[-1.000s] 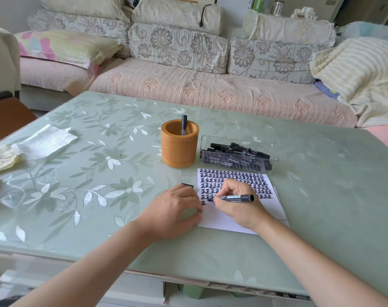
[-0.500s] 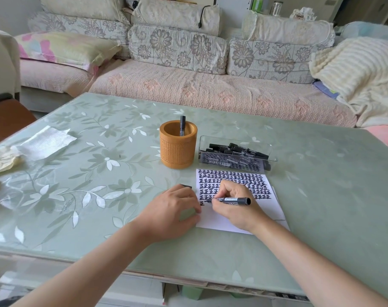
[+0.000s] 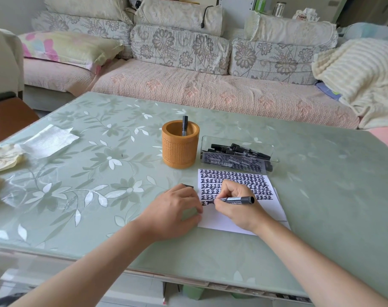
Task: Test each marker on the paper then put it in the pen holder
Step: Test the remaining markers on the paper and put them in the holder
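The right hand (image 3: 235,204) pinches a black marker (image 3: 234,200), tip on the white paper (image 3: 224,220) at its left edge. The left hand (image 3: 173,211) lies curled at 9 o'clock, gripping a small dark cap (image 3: 188,185). At 12 o'clock stand a ribbed orange pen holder (image 3: 180,149) with 1 marker (image 3: 184,126) and a clear tray (image 3: 237,156) of markers; the glass tabletop (image 3: 321,196) lies bare at 3 o'clock.

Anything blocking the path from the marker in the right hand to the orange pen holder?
Nothing visible. The marker in the right hand is on the paper; the pen holder stands beyond, up-left, with bare table between. One marker already stands inside; the opening has room.
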